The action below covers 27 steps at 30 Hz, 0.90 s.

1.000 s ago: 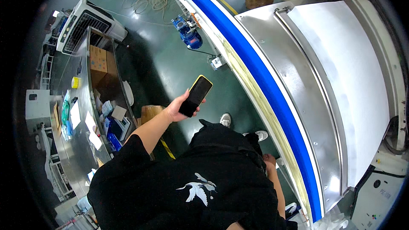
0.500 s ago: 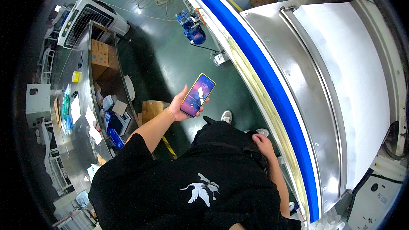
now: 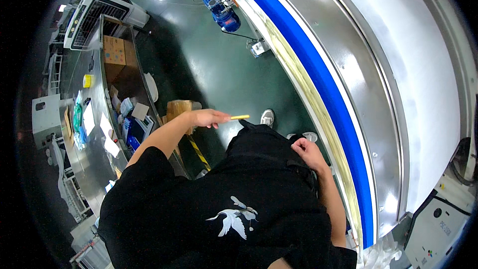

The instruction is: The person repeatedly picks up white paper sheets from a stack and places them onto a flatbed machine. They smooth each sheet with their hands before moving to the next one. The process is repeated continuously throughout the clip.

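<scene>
In my left hand (image 3: 209,118) is a mobile phone (image 3: 239,117) with a yellow edge. It is turned edge-on, so its screen is hidden from the head view. My fingers are closed round its near end. By the right side of my black clothing, my right hand (image 3: 309,153) is curled with its fingers bent inward. Whatever those fingers hold, if anything, cannot be made out.
To my right runs a long machine with a blue strip (image 3: 298,50) and a white sheet (image 3: 408,69). On the left stands a metal workbench (image 3: 82,179) with papers and boxes. A blue motor (image 3: 224,17) and an air cooler (image 3: 102,15) are farther off.
My left hand has tipped the phone from screen-up to edge-on and moved slightly left. My right hand remains curled near my side. The view has shifted a little.
</scene>
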Each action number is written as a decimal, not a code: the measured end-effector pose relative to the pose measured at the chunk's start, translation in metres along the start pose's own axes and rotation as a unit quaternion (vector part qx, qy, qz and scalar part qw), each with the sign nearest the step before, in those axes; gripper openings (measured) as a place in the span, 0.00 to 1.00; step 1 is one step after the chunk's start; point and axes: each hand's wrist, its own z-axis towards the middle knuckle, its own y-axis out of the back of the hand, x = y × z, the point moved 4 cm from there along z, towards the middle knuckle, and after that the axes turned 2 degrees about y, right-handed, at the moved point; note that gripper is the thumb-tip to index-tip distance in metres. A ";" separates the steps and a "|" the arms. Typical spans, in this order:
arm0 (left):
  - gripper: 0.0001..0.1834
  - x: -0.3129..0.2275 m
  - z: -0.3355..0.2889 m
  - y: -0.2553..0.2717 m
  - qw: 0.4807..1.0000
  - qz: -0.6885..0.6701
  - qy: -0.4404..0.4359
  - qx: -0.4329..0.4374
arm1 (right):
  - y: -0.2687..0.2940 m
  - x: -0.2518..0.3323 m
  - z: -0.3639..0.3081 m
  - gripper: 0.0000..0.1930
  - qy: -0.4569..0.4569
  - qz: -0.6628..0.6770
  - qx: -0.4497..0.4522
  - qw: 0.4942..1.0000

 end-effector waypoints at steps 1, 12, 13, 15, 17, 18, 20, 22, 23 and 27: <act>0.32 -0.006 -0.003 -0.005 0.999 0.028 -0.011 0.013 | 0.001 0.004 -0.003 0.11 -0.001 -0.018 -0.010 1.000; 0.30 -0.051 0.032 -0.062 0.961 0.253 -0.110 -0.006 | 0.015 0.026 -0.048 0.08 0.061 0.168 -0.103 0.979; 0.30 -0.053 0.049 -0.069 0.952 0.283 -0.114 -0.024 | 0.015 0.027 -0.050 0.09 0.052 0.133 -0.094 0.985; 0.34 -0.058 0.081 -0.086 0.954 0.272 -0.121 -0.033 | 0.017 0.036 -0.055 0.09 0.030 0.118 -0.103 0.987; 0.45 -0.076 0.081 -0.094 0.951 0.294 -0.086 -0.042 | 0.022 0.033 -0.056 0.09 0.037 0.135 -0.111 0.984; 0.48 -0.090 0.071 -0.095 0.953 0.301 -0.034 -0.023 | 0.024 0.023 -0.060 0.09 0.032 0.163 -0.111 0.980; 0.51 -0.095 0.063 -0.092 0.949 0.315 0.024 -0.011 | 0.030 0.017 -0.066 0.09 0.058 0.193 -0.114 0.973; 0.50 -0.108 0.056 -0.092 0.960 0.278 -0.004 -0.019 | 0.036 0.015 -0.075 0.08 0.066 0.224 -0.122 0.965; 0.48 -0.118 0.055 -0.096 0.969 0.245 -0.040 -0.016 | 0.044 0.018 -0.083 0.08 0.065 0.234 -0.126 0.962; 0.43 -0.099 0.068 -0.109 0.931 0.342 -0.004 -0.129 | 0.068 0.028 -0.095 0.08 0.096 0.227 -0.114 0.962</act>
